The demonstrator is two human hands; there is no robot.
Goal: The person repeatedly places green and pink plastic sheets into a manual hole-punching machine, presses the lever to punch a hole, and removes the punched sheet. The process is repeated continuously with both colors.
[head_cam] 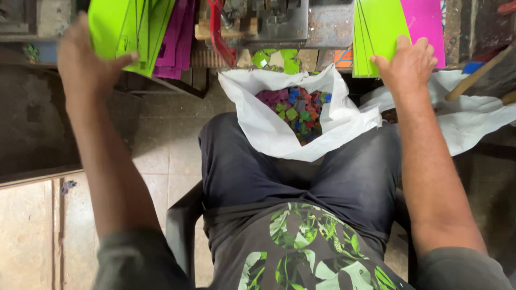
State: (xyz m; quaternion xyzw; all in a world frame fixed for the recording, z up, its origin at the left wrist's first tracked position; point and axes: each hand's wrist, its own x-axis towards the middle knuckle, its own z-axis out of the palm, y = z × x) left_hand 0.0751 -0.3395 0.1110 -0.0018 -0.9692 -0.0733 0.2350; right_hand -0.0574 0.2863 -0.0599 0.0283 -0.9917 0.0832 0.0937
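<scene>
My left hand (pixel 86 59) grips a fanned stack of bright green sheets (pixel 129 29) at the upper left, thumb across their front. Purple sheets (pixel 177 37) lie just behind that stack. At the upper right my right hand (pixel 408 64) holds another stack of green sheets (pixel 376 32), with a magenta sheet (pixel 427 27) beside it. Between my knees a white bag (pixel 279 134) stands open, filled with several small coloured paper scraps (pixel 298 110).
A metal machine (pixel 269 21) with a red lever (pixel 217 32) sits on the bench ahead, green offcuts (pixel 277 58) under it. A wooden handle (pixel 478 75) pokes in at right over more white bags (pixel 473 118). I sit on a dark chair (pixel 183 225) above a tiled floor (pixel 156 156).
</scene>
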